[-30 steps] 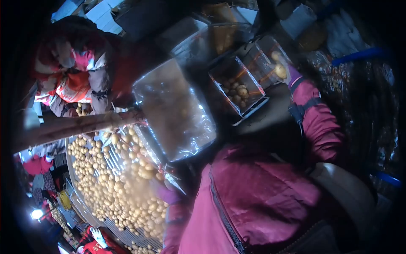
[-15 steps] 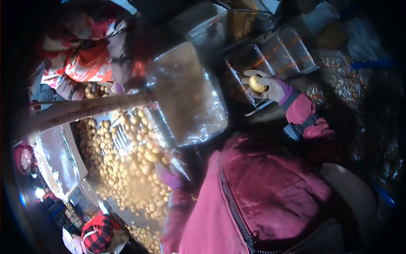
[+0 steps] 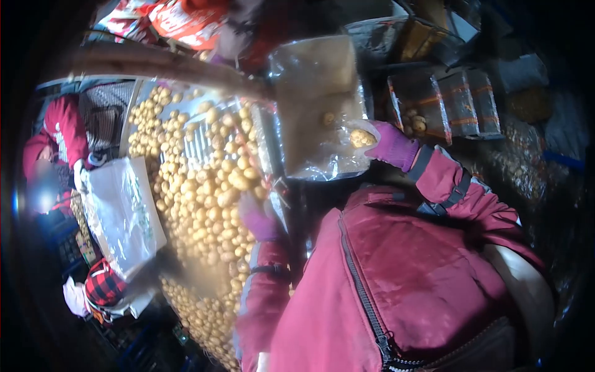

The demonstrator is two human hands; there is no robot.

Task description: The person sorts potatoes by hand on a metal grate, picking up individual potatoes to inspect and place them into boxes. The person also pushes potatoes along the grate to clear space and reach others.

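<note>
In the head view my right hand (image 3: 393, 147), gloved in purple and grey, is closed around a potato (image 3: 362, 138). It is at the near right edge of a box lined with clear plastic (image 3: 304, 146). One potato (image 3: 328, 118) lies inside that box. My left hand (image 3: 258, 218), in a similar glove, is against the right side of a large spread of potatoes (image 3: 211, 192). Its fingers are blurred, and I cannot tell whether they grip one.
Right of the box stands a plastic-lined divided crate (image 3: 455, 105), with a few potatoes in its left compartment. A wooden beam (image 3: 155, 65) crosses above the potatoes. Another lined box (image 3: 124, 211) is at the left, with co-workers beyond it and one at the top.
The view has turned, shifting the scene. My right hand has moved left with its potato, from beside the divided crate to the lined box. My left hand stays by the potato spread.
</note>
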